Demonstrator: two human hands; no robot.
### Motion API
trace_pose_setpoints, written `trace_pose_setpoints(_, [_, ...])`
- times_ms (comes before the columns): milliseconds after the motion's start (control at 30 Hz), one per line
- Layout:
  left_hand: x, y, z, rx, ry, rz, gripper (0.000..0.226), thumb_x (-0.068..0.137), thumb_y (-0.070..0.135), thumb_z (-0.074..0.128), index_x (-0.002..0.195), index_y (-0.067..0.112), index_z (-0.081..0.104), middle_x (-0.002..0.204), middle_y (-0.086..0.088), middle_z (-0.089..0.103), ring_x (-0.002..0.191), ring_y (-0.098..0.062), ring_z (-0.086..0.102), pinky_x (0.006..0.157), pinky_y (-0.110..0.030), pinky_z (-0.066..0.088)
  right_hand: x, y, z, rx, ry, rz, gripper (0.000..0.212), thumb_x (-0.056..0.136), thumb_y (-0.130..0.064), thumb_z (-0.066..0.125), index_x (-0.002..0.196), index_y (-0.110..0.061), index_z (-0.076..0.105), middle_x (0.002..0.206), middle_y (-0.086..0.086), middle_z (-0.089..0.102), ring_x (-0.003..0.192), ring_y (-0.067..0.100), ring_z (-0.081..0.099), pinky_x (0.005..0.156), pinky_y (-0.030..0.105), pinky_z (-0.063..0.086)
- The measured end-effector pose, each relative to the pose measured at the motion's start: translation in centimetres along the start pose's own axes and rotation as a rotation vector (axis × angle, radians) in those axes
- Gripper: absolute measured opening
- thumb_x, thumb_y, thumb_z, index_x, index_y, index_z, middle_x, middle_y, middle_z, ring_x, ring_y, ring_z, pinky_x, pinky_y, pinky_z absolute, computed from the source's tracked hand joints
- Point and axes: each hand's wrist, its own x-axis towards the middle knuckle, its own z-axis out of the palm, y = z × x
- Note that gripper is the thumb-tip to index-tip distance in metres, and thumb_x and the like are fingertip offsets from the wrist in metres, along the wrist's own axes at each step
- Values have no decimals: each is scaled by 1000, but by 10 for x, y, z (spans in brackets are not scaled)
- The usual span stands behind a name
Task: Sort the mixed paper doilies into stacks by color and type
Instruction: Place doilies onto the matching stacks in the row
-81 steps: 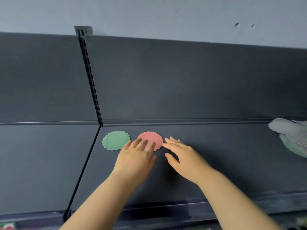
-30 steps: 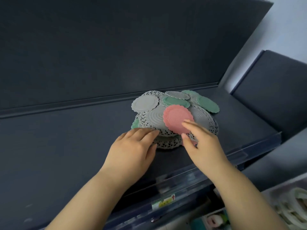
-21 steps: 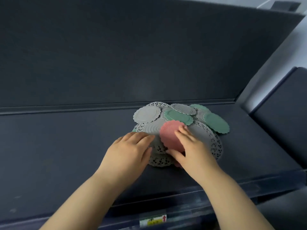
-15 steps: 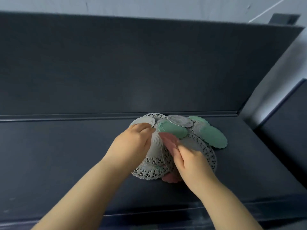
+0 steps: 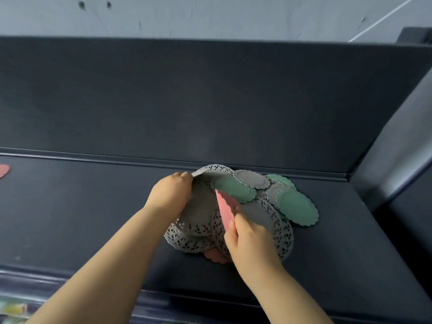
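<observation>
Dark shelf runs across the view, with a dark back panel behind it and a pale wall above. On the shelf, right of centre and close to the back panel, lies the pile of mixed doilies, with both hands on it.

The left hand is at the pile's back-left corner. Its fingers are curled and pinch a grey edge, which is raised off the heap; which sheet that edge belongs to is hard to tell. Below this hand, a lace doily spreads toward the front of the shelf.

The right hand is at the front of the pile, just right of the left hand. Its thumb and fingers grip a pink doily, which stands on edge and leans between the two hands.

Behind the pink doily a green doily lies on top of the heap, overlapped at its back by a grey oval doily. A second green doily hangs off the pile's right side, and a third one peeks out at the back. A pink scalloped edge pokes out from under the lace at the front, just left of the right wrist.

Well apart, at the far left of the shelf, part of another pink doily shows at the frame's border.
</observation>
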Motion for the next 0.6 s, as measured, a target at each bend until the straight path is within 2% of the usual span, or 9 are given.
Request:
trace_pose_setpoints(67, [-13, -4, -9, -107, 157, -13, 18, 94, 19, 45, 105, 15, 59, 97, -4, 64, 83, -29, 60, 59, -33, 44, 0, 2, 1, 32, -14, 17, 15, 73, -2, 66, 63, -3, 55, 64, 15, 63, 44, 26, 52, 46, 21, 22])
trace_pose_setpoints(133, [-30, -5, -14, -226, 252, 18, 17, 93, 19, 49, 102, 14, 62, 93, -4, 66, 81, -29, 61, 61, -32, 45, 1, 5, 1, 73, -7, 36, 23, 76, -5, 63, 59, -10, 47, 51, 6, 49, 41, 24, 39, 45, 25, 21])
trace_pose_setpoints(233, [-54, -8, -15, -366, 263, -11, 12, 87, 13, 61, 96, 13, 67, 86, -3, 69, 77, -26, 62, 66, -29, 47, 6, 3, -2, 85, -21, 57, 35, 80, -12, 55, 55, -18, 31, 45, -10, 24, 38, 13, 26, 42, 24, 12])
trace_pose_setpoints(333, [-71, -11, -10, -412, 280, -10, 8, 83, 18, 69, 91, 17, 70, 78, 3, 69, 68, -18, 63, 62, -24, 46, 14, -5, -8, 154, 39, 49, 42, 82, -14, 52, 54, -25, 23, 42, -11, 13, 34, 4, 15, 42, 16, 5])
trace_pose_setpoints(400, [-76, -13, -9, -426, 291, 15, 7, 83, 19, 70, 90, 19, 71, 77, 5, 70, 67, -15, 65, 61, -23, 48, 20, -9, -5, 278, 75, 52, 49, 87, -11, 52, 54, -29, 20, 42, -10, 15, 35, 9, 21, 39, 15, 12])
trace_pose_setpoints(467, [-77, -18, -11, -410, 307, 80, 9, 82, 17, 70, 91, 17, 72, 82, 5, 72, 71, -15, 67, 66, -20, 48, 27, -14, 2, 358, 83, 78, 47, 89, -12, 50, 54, -27, 23, 39, -7, 21, 41, 11, 34, 39, 15, 22])
trace_pose_setpoints(600, [-74, -46, -22, -331, 332, 166, 20, 80, 19, 63, 94, 12, 75, 94, 2, 73, 90, -13, 69, 83, -17, 46, 45, -34, 21, 508, 72, 176, 39, 92, -14, 43, 56, -17, 29, 42, -4, 28, 43, 10, 28, 41, 18, 24])
